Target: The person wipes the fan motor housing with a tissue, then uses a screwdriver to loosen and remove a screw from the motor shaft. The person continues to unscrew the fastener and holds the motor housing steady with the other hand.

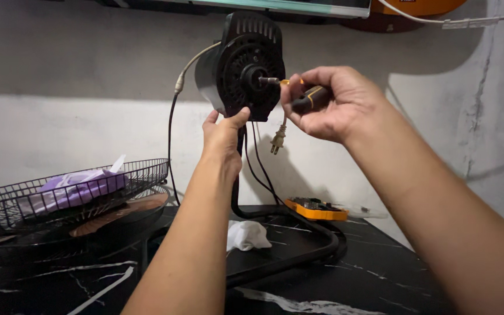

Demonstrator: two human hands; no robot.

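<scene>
My right hand (331, 105) is closed around a small black-and-orange screwdriver (310, 96), tip at the shaft (266, 80) of the fan motor housing (243, 67). My left hand (223, 131) clasps the housing's lower edge at the neck, likely to steady it. The plug (277, 140) dangles beneath. On the black marble-pattern table (380, 274): stand base, white cloth (246, 235), orange tool (315, 209); left, wire fan grilles (59, 195).
</scene>
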